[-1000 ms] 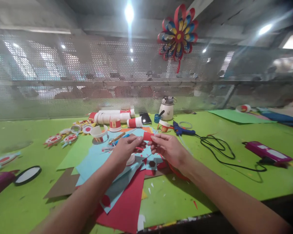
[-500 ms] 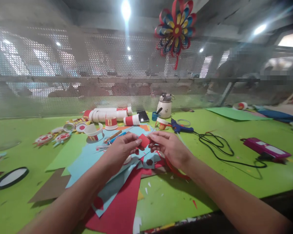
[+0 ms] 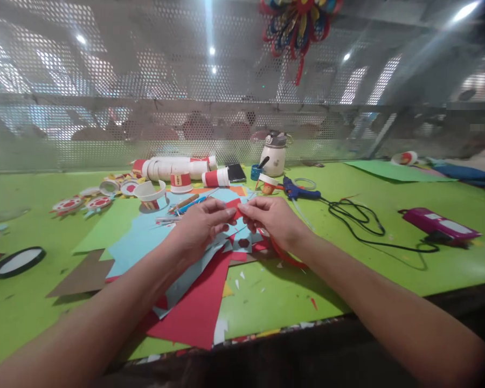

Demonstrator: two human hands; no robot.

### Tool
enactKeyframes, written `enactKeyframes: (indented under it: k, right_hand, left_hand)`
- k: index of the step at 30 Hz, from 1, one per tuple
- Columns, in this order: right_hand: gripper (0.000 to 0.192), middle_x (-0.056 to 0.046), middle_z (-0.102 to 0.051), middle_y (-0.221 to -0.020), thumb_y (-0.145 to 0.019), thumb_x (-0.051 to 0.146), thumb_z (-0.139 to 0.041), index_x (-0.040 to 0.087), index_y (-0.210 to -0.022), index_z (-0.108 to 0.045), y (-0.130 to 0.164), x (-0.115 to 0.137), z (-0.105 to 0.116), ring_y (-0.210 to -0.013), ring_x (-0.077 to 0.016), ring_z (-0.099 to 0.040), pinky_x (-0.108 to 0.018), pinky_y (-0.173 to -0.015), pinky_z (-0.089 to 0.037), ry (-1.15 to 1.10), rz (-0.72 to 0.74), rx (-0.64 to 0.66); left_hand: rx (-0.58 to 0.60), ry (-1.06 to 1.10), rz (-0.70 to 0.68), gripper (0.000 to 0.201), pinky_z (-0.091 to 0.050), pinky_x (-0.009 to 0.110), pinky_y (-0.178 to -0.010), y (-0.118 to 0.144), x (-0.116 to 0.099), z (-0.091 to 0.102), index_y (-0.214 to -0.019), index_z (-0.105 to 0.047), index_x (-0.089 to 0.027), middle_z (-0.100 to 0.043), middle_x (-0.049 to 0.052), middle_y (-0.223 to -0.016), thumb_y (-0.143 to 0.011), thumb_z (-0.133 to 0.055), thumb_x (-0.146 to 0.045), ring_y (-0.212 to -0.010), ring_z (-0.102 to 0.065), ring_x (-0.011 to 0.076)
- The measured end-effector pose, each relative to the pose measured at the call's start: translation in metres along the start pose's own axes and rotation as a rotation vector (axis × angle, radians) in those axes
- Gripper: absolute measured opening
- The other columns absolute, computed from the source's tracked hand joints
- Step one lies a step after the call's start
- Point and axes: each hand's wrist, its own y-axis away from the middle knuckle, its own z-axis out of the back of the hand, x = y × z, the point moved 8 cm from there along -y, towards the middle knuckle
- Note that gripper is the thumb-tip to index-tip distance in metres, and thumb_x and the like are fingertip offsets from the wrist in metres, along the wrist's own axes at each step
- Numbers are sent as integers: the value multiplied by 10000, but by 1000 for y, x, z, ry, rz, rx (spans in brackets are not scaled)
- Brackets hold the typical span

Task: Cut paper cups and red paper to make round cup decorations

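Observation:
A small piece of red paper [image 3: 234,207] is pinched between my two hands above the middle of the table. My left hand [image 3: 204,223] grips its left edge with thumb and fingers. From the other side, my right hand [image 3: 272,218] holds its right edge between thumb and forefinger. Beneath them lie light blue paper sheets [image 3: 135,240] and a large red sheet [image 3: 196,307]. Left of my left hand are a brown-handled tool [image 3: 187,203] and blue pens [image 3: 192,205]. A red strip [image 3: 286,256] curves under my right wrist.
Paper cups [image 3: 216,178] and a white bottle [image 3: 274,155] stand at the back. A blue glue gun [image 3: 301,188] with a black cord lies right, near a purple power strip [image 3: 440,223]. Paper turtle-like crafts [image 3: 68,205] and a round mirror-like disc [image 3: 19,262] lie left.
The view has tilted down, so the table's front edge shows more. Both hands still hold the red paper, which is now more covered by the fingers.

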Motion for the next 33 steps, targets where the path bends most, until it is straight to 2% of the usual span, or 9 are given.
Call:
enactKeyframes:
  k: [2, 3, 6, 8, 11, 13, 20, 27, 33]
  right_hand:
    - [261, 18, -552, -562, -808, 360, -578, 155, -649, -596, -3, 2, 5, -513, -97, -492, -244, -520, -379, 191, 15, 26]
    - [258, 6, -570, -590, -822, 357, -570, 151, -673, -616, -5, 4, 6, -542, -105, -506, -247, -535, -379, 359, 39, 61]
    - [200, -32, -632, -684, -800, 341, -624, 155, -759, -686, -5, 0, -1, -630, -137, -539, -254, -571, -363, 869, 107, 257]
    - [188, -55, -663, -754, -769, 356, -660, 179, -804, -712, -1, -10, -7, -705, -170, -562, -260, -596, -356, 1023, 110, 377]
    - [174, -79, -676, -856, -748, 352, -674, 197, -815, -712, 4, -18, -15, -806, -209, -571, -267, -627, -347, 1085, 104, 431]
    - [140, -80, -679, -873, -749, 314, -664, 191, -808, -699, 5, -22, -19, -801, -207, -573, -260, -613, -340, 1115, 94, 434]
    - [143, -25, -656, -659, -806, 300, -609, 186, -736, -659, 7, -27, -22, -610, -144, -564, -228, -507, -305, 1172, 57, 479]
    - [207, -103, -637, -854, -855, 287, -554, 155, -727, -648, 15, -17, -31, -729, -194, -579, -283, -576, -301, 1311, 167, 505]
    - [194, -103, -636, -849, -858, 227, -531, 145, -755, -674, 22, -10, -39, -720, -195, -580, -284, -593, -327, 1393, 238, 568]
  left_hand:
    - [-48, -27, -44, 175, -486, 266, -680, -3, -8, 9, -654, -523, -137, -616, 3, -666, -675, -697, -138, -673, -633, 124]
    - [-68, -35, -63, 174, -495, 282, -689, -6, -12, 14, -658, -511, -140, -616, 3, -658, -689, -682, -134, -697, -652, 145]
    - [-161, -66, -141, 165, -506, 292, -663, -11, -23, 31, -695, -482, -153, -611, -5, -612, -719, -637, -101, -725, -683, 187]
    - [-192, -90, -173, 164, -507, 288, -642, -14, -27, 37, -716, -469, -159, -615, -5, -595, -737, -614, -86, -716, -690, 195]
    - [-210, -118, -180, 141, -506, 283, -628, -15, -26, 39, -793, -480, -156, -648, 18, -627, -756, -591, -77, -681, -688, 186]
    - [-197, -128, -164, 161, -503, 282, -620, -15, -24, 37, -829, -483, -152, -662, 33, -660, -747, -602, -83, -649, -678, 172]
    - [-135, -139, -156, 181, -499, 302, -632, -13, -20, 29, -782, -506, -145, -617, 2, -659, -688, -661, -141, -621, -656, 157]
    - [-128, -168, -149, 145, -496, 301, -634, -10, -24, 24, -739, -503, -137, -620, 18, -663, -698, -638, -107, -622, -646, 149]
    - [-114, -169, -177, 166, -500, 315, -632, -8, -27, 22, -746, -514, -134, -609, 10, -653, -685, -669, -124, -633, -654, 167]
